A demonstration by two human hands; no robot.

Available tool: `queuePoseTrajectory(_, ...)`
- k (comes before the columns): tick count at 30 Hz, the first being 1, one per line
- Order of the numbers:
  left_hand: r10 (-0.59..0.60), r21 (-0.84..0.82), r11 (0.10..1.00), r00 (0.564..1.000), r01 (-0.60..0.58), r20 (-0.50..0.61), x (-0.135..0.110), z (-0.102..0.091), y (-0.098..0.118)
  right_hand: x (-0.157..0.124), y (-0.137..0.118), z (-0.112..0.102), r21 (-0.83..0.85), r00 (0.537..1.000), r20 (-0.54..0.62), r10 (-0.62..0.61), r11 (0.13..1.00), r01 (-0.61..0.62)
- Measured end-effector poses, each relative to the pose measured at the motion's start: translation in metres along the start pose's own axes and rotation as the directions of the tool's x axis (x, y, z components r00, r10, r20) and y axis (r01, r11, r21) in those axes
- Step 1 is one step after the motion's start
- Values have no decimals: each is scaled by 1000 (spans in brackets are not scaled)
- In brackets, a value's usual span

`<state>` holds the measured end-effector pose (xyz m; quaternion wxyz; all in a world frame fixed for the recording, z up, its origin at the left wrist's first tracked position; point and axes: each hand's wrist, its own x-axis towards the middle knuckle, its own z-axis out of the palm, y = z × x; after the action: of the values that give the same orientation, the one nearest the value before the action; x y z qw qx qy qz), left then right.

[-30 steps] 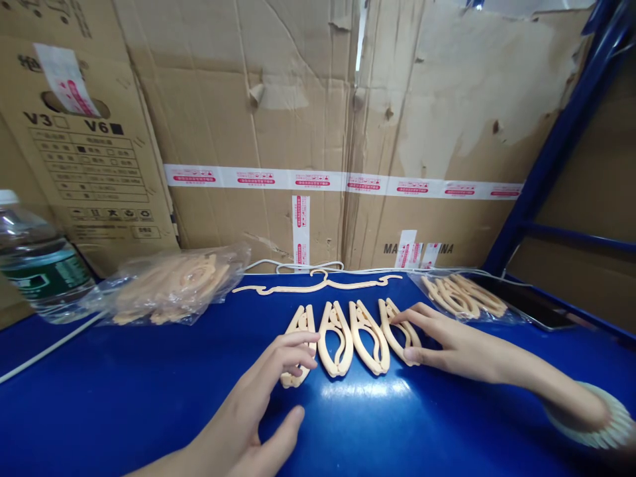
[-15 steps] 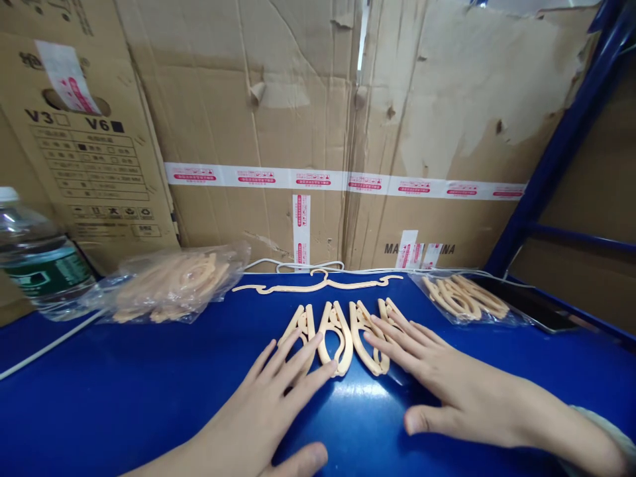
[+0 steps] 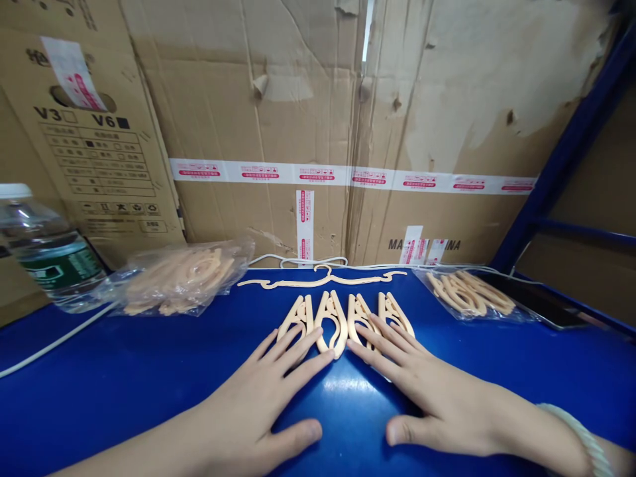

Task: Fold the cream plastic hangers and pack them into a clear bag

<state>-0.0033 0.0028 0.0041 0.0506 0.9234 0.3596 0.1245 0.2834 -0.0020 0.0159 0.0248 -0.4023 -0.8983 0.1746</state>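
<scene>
While the left hand [image 3: 253, 401] and right hand [image 3: 430, 391] spread over near folded hangers [image 3: 342, 328], aligning seems the step. Further nudging likely calls for even pressure.

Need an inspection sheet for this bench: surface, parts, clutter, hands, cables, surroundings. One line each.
Surface: blue tabletop, glossy, glare between the hands.
Parts: four folded hangers in a row; one unfolded hanger behind them.
Clutter: bottle far left; left clear bag and right clear bag, both holding beige pieces; dark flat object by the right bag.
Hands: left hand and right hand spread over the row, grasping nothing; exact contact unclear.
Cables: white cable at left; white cord along the back.
Surroundings: taped cardboard behind; blue frame at right.
</scene>
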Motion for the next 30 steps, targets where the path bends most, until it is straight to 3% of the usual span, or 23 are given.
queuePoseTrajectory(9,30,3,1000,996,-30,-83,6,7,-15,17,6,-1,-21,997,-63,-42,999,41)
queuePoseTrajectory(20,-12,4,1000,997,12,-71,5,7,-15,18,9,1,-165,985,-158,-76,985,49)
queuePoseTrajectory(23,-6,-6,1000,995,5,-96,4,7,-16,11,7,0,-187,979,-198,-55,982,18)
queuePoseTrajectory(30,7,-12,1000,993,-9,-120,4,4,-13,0,4,0,-153,986,-163,35,986,-60)
